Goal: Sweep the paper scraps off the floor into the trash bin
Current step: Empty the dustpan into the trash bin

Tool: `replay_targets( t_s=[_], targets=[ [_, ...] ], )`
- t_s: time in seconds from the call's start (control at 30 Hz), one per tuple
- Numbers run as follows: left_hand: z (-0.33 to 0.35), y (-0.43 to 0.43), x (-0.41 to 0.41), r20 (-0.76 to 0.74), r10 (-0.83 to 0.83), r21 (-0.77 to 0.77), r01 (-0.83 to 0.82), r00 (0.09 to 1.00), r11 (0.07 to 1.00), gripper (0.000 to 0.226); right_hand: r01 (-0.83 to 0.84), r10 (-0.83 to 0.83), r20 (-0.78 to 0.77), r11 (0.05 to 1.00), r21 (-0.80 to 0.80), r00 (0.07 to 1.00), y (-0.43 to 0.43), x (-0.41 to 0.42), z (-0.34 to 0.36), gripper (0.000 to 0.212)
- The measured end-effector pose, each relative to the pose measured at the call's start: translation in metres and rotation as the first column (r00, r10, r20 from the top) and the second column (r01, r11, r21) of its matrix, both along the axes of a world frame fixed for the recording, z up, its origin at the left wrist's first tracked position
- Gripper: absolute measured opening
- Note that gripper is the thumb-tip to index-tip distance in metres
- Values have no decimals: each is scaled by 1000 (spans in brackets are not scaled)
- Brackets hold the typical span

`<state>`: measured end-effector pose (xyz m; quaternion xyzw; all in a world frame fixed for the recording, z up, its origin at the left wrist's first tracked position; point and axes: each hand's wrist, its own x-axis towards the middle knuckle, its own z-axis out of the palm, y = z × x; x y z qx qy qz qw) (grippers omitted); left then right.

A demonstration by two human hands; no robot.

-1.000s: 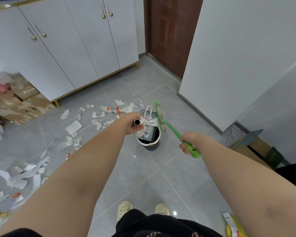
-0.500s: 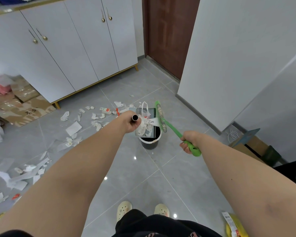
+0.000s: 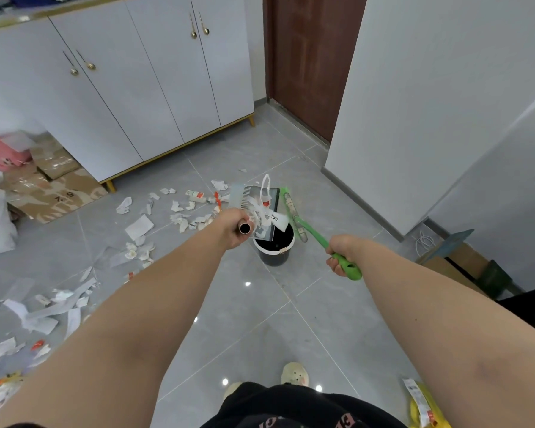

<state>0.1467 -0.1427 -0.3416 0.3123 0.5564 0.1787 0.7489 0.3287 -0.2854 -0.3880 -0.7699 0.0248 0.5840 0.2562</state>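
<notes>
My left hand (image 3: 233, 227) grips the tubular handle of a grey dustpan (image 3: 254, 197), which is tilted over a small black trash bin (image 3: 274, 251) with a white rim. White paper scraps (image 3: 264, 216) sit in the pan above the bin's mouth. My right hand (image 3: 337, 253) holds the green handle of a green brush (image 3: 294, 213), whose head rests beside the pan's right edge above the bin. Several more paper scraps (image 3: 139, 225) lie scattered on the grey tile floor to the left.
White cabinets (image 3: 121, 88) stand at the back, a brown door (image 3: 306, 63) beyond. A white wall corner (image 3: 414, 118) is on the right. Flattened cardboard (image 3: 53, 186) lies at left, boxes and a cable (image 3: 457, 251) at right. My slippers (image 3: 294, 373) show below.
The dustpan has tipped more steeply over the bin, and scraps have slid down it. The brush stays beside the pan. One foot has shifted.
</notes>
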Motion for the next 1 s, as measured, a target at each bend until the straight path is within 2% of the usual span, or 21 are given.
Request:
replay_targets(
  t_s=[0.13, 0.4, 0.6, 0.83, 0.93, 1.0],
  targets=[
    [-3, 0, -4, -44, -20, 12, 20, 999, 1000, 28, -12, 13, 40, 1000, -9, 999, -5, -9, 10, 12],
    [-4, -1, -11, -70, -52, -1, 52, 996, 999, 24, -44, 46, 78, 999, -32, 996, -11, -21, 28, 10],
    [-3, 2, -7, -26, -17, 19, 17, 1000, 1000, 28, -124, 135, 119, 987, -101, 984, -6, -23, 39, 16],
    [3, 11, -10, -10, 11, 18, -11, 1000, 1000, 26, -354, 392, 207, 914, -200, 896, 1, -23, 55, 26],
    [7, 11, -11, 2, 15, 18, -15, 1000, 1000, 25, -444, 487, 328, 873, -199, 809, -1, -26, 54, 31],
    [6, 11, -10, 4, 24, 15, -25, 1000, 1000, 25, -517, 570, 367, 822, -240, 735, 0, -27, 49, 22]
  ],
)
